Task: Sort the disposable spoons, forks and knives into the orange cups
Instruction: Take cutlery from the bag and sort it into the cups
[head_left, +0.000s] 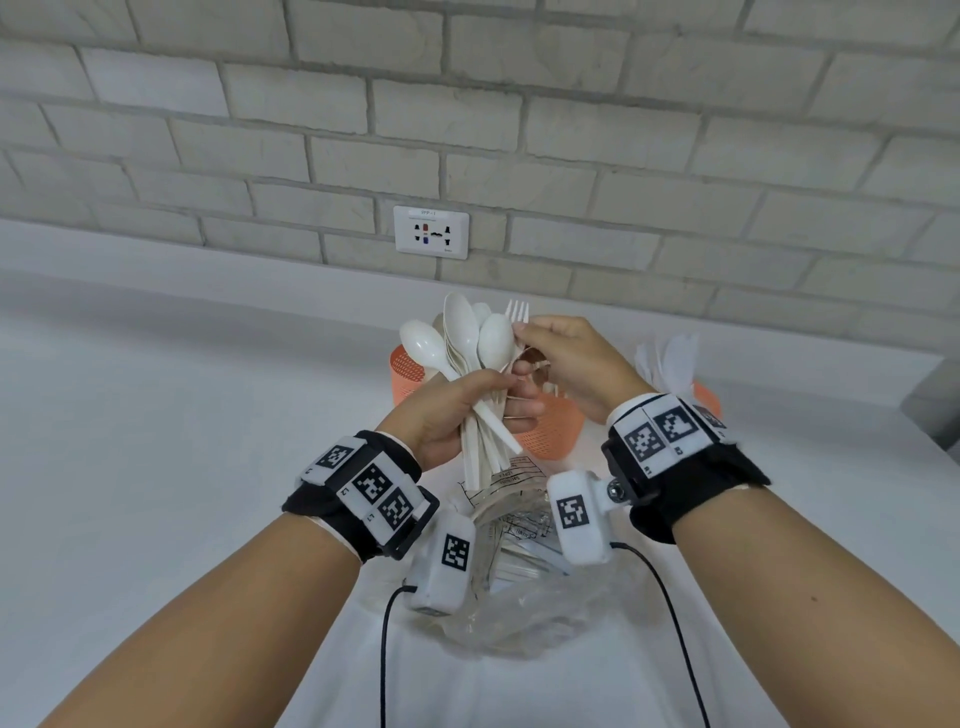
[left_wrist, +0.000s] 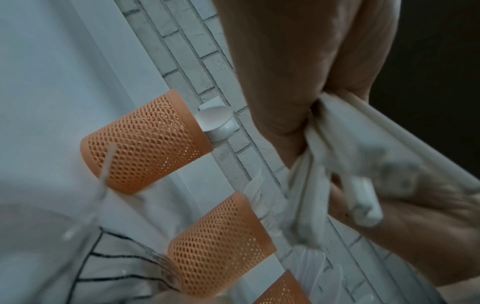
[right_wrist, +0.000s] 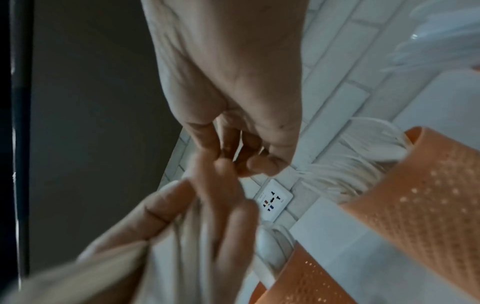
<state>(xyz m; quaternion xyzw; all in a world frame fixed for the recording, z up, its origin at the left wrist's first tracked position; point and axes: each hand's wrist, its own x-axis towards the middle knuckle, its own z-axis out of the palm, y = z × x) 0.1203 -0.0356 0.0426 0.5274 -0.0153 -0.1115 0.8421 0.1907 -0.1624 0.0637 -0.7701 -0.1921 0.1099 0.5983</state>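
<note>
— White plastic everywhere; how far along does the sorting look?

— Partway, I judge. Three orange mesh cups stand in a row at the far side of the worktop. The left cup already has spoon bowls poking out, the middle cup shows fork tines in the wrist views, and the right cup holds a pale cluster too blurred to name, knives by elimination.

— And what is left?

— The left hand is wrapped round a mixed bundle of spoons, raised above the cups with bowls up. More cutlery seems to lie in the clear plastic bag near the person, though I cannot count it.

— The other hand?

— The right hand has its fingertips narrowed in a pinch on a fork at the right edge of the bundle, tines up. Judging by that, the fork is being drawn out for the middle cup
</note>
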